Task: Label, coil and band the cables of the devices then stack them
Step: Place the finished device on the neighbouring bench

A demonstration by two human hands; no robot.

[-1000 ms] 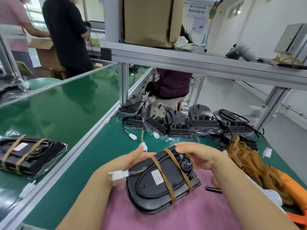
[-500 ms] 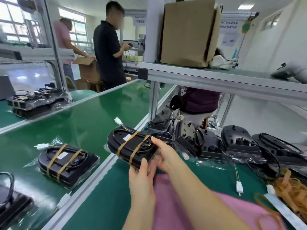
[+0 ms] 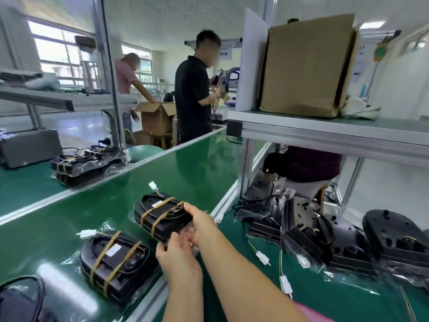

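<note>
Step in hand: set-down/stacking. Both hands are clamped on one banded device (image 3: 160, 214). R hand (image 3: 200, 223) grips its near end from above; L hand (image 3: 178, 257) pinches the near lower corner. The unit is low over the green desk (image 3: 197, 173), left of the alu rail (image 3: 148, 300). Can't tell if its far end touches the surface yet. Two tan rubber bands (image 3: 157, 212) cross it, a white label (image 3: 156, 202) sits on top, and a white connector (image 3: 153, 185) sticks up at the far end. So label, coil & band look done for this unit.

Next move, prob.: lower it and let go, either beside the second banded device (image 3: 113, 259) lying nearer on the desk or on top of it. That needs a level set-down so the bands don't slip and the connector isn't trapped under.

Containers:
- Big cardboard box (image 3: 306, 66) on the upper shelf (image 3: 325, 133): contents not visible.
- Open carton (image 3: 155, 112) at the back, w/ a person reaching in: contents hidden.
- Clear plastic film (image 3: 104, 228) at the second device: bag or loose sheet, can't tell.

Unbanded devices (image 3: 325, 240) w/ loose cables are heaped on the desk to the right, apart from the hands.
</note>
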